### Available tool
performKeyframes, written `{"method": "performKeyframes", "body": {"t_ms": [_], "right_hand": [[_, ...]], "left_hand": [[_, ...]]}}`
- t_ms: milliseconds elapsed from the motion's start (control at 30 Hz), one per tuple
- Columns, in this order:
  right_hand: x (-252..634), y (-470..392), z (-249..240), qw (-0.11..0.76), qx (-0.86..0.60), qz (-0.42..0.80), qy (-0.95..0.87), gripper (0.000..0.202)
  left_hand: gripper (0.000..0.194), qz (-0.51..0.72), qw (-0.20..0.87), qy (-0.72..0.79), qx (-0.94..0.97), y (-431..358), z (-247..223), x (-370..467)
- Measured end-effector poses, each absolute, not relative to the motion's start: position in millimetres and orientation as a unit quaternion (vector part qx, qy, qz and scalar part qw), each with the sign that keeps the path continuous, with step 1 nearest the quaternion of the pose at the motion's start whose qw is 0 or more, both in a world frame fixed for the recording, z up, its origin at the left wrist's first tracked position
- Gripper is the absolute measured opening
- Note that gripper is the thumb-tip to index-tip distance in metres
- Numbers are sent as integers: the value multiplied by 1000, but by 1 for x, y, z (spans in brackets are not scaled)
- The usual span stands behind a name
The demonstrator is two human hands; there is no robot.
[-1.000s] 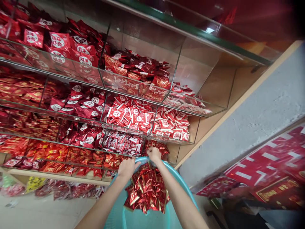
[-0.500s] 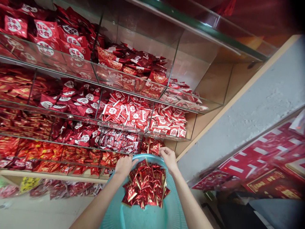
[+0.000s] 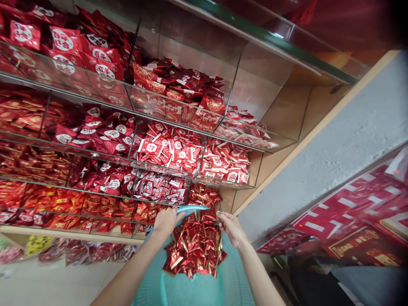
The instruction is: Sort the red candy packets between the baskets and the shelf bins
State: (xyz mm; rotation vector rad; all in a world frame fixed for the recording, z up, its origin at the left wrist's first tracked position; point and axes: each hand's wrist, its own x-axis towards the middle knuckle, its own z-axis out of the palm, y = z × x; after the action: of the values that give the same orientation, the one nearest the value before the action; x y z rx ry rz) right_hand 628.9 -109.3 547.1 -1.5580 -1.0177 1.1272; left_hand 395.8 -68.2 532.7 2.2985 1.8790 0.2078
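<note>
Glass shelves (image 3: pixel 280 43) stand just beyond our turquoise basket (image 3: pixel 194 291), which cradles heaped red packets (image 3: pixel 194 248). Our left hand (image 3: pixel 165 224) grips its rim (image 3: pixel 190 208), best kept steady, while our right hand (image 3: pixel 232 229) seems to pinch a single packet (image 3: pixel 208 216), ideally lightly by its edge.

At six o'clock the basket (image 3: pixel 191 291) is turquoise, and the packets (image 3: pixel 194 250) in it are shiny red with gold edges. At ten o'clock, red bags (image 3: pixel 65 39) carry white ovals with red characters. At eight o'clock, one bag (image 3: pixel 38 245) is yellow with dark marks. The shelf glass (image 3: pixel 270 40) at one o'clock has a dark green edge. The wall (image 3: pixel 341 144) at three o'clock is blue-grey; the sheet (image 3: pixel 347 206) at four o'clock is crimson with white rectangles.
</note>
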Motion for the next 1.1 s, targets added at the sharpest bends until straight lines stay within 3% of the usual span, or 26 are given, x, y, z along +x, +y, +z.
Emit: {"method": "performKeyframes", "body": {"t_ms": [133, 267, 433, 667, 1100], "right_hand": [[634, -106, 535, 389, -713, 309, -494, 31], [636, -103, 527, 364, -737, 238, -518, 29], [634, -103, 524, 341, -746, 193, -538, 34], [646, -102, 534, 344, -732, 7, -588, 43], [641, -101, 517, 356, -738, 110, -563, 47]], "left_hand": [[59, 59, 93, 632, 767, -70, 536, 396], [58, 49, 103, 640, 760, -71, 540, 396], [56, 49, 94, 635, 765, -70, 538, 396], [54, 64, 54, 619, 781, -68, 532, 394], [48, 46, 56, 609, 790, -71, 539, 394]]}}
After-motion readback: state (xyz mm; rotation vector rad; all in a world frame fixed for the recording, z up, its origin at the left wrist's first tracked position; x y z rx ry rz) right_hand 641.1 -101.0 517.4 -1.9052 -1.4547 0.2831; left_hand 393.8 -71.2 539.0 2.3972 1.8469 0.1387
